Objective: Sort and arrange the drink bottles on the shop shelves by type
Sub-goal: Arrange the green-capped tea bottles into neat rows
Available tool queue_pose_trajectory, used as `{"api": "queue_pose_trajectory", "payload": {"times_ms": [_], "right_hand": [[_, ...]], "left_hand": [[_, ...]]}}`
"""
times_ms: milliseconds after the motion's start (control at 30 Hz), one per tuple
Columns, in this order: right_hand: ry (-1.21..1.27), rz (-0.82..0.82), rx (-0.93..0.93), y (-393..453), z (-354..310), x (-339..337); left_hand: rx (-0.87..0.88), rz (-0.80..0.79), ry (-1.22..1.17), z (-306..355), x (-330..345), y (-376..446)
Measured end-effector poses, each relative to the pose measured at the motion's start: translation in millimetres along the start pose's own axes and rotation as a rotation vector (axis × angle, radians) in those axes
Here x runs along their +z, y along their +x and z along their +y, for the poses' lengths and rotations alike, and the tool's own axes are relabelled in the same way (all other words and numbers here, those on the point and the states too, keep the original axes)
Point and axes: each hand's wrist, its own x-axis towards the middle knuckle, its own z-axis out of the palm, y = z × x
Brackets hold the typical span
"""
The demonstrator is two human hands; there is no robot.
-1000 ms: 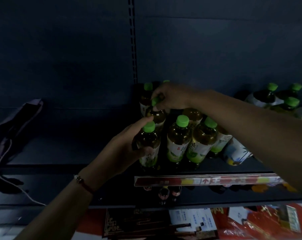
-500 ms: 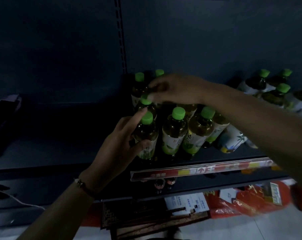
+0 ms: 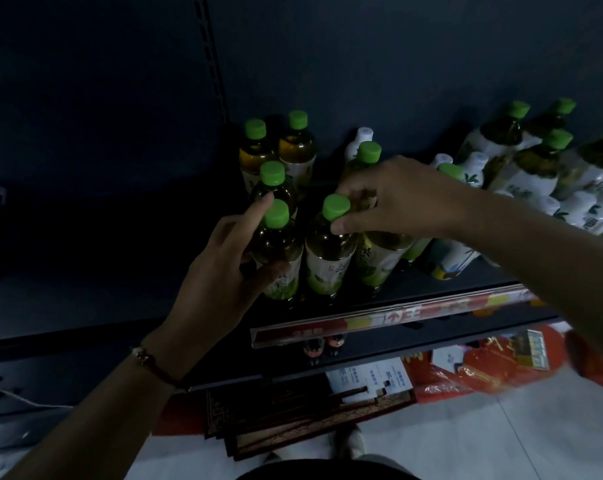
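Two hands are busy with green-capped tea bottles on a dark shop shelf (image 3: 431, 289). The left hand (image 3: 220, 271) is curled round the front left bottle (image 3: 277, 251). Its thumb lies across the label low down, and its pointing finger reaches up to touch the side of the green cap. That bottle stands upright near the front edge of the shelf. The right hand (image 3: 393, 199) comes in from the right and pinches the neck of the middle front bottle (image 3: 327, 251) just under its green cap, thumb in front and fingers behind. This bottle stands just beside the left one, and the two almost touch. A third front bottle (image 3: 379, 261) leans a little and sits under the right hand's palm. Behind the front row stand more green-capped bottles (image 3: 276, 150), close to the back wall. To the right, well apart from the hands, is a bunch of white-label bottles (image 3: 521, 157) with green caps, and some small white bottles (image 3: 580, 209) beside them. A red and yellow price strip (image 3: 397, 317) runs along the shelf's front edge. On the left wrist is a thin bracelet (image 3: 147, 362). Down on the floor lie red packets (image 3: 483, 368) and a dark patterned box (image 3: 293, 420).
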Motion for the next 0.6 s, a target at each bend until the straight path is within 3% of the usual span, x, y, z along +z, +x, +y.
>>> {"api": "queue_pose_trajectory", "payload": {"times_ms": [433, 533, 600], "right_hand": [[-0.142, 0.098, -0.002, -8, 0, 8], [-0.240, 0.214, 0.153, -23, 11, -4], [-0.226, 0.185, 0.256, -33, 19, -8]], "left_hand": [[-0.018, 0.069, 0.153, 13, 5, -2], [0.087, 0.169, 0.335, 30, 4, 5], [0.173, 0.156, 0.449, 47, 5, 18]]}}
